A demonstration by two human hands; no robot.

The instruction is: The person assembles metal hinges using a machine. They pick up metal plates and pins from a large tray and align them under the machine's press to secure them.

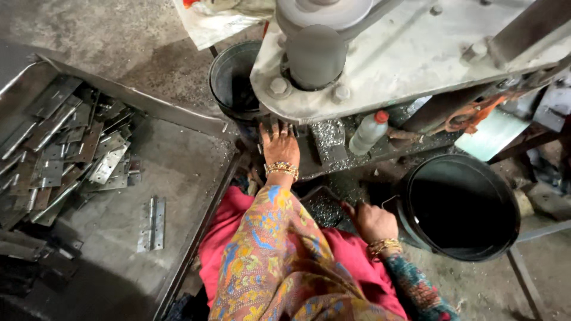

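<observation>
gritty workshop floor (119, 35), left hand (279, 145) under press (404, 53) (fingers hidden)

The hinge plates (65, 148) are showing as thin sheet metal, some shining silvery, others dulling to brown. The tray (178, 172) is looking like matt, scuffed grey metal. The press frame (410, 53) is appearing as painted metal, worn and dusty. The bucket (461, 208) is gleaming as smooth black plastic. The sleeve (279, 249) is draping as patterned cloth.
</observation>
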